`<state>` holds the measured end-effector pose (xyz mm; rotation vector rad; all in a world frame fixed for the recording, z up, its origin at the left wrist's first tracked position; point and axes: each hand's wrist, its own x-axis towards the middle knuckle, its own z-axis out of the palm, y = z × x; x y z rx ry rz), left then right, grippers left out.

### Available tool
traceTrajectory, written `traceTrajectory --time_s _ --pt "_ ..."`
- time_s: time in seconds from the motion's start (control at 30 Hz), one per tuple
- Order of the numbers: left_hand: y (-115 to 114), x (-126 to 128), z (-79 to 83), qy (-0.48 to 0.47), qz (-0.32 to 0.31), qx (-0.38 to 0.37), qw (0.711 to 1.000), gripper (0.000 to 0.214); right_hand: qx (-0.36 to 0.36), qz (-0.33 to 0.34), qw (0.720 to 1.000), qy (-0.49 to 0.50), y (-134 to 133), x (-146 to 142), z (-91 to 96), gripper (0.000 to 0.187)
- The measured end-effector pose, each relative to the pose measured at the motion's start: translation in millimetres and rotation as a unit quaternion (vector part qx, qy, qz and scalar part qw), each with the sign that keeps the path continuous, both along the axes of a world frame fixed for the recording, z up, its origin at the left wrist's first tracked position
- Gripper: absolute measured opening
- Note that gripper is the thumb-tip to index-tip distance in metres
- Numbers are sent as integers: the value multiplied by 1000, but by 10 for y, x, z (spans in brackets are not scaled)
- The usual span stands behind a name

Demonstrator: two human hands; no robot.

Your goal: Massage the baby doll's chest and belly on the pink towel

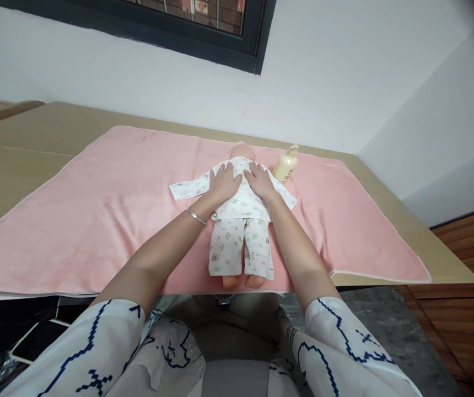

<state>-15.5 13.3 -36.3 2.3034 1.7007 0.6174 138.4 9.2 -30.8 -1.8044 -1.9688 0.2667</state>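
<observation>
A baby doll (241,220) in white printed pyjamas lies on a pink towel (96,209), head toward the wall and feet toward me. My left hand (224,183) rests flat on the doll's upper back, fingers spread and holding nothing. My right hand (260,181) lies flat beside it on the same spot, fingers spread too. A thin bracelet sits on my left wrist. The doll's head (242,150) shows just beyond my fingertips.
A cream pump bottle (286,164) stands on the towel just right of the doll's head. The towel covers a wooden table (34,138) against a white wall. Wooden floor shows at the right, past the table's edge.
</observation>
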Motion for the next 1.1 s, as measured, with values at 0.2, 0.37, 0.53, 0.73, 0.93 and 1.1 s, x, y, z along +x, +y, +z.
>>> traceTrajectory --time_s 0.2,0.37,0.53,0.73,0.93,1.1 --pt "-82 25 33 14 0 27 1000 60 -2 -14 1000 -4 18 5 -41 67" --pt "-77 30 33 21 -3 22 1000 56 -2 -15 1000 -7 2 -23 -29 66" --pt "-97 58 36 25 4 28 999 57 1 -13 1000 -6 3 -16 -33 65" --pt "-93 56 29 23 7 12 1000 59 18 -16 999 -26 17 -13 -50 59" --pt "30 -9 16 -3 -11 -34 999 66 26 -28 997 -73 -148 -195 98 48" --pt "201 -90 -13 -21 -23 -69 997 66 10 30 992 -124 -312 -364 279 45"
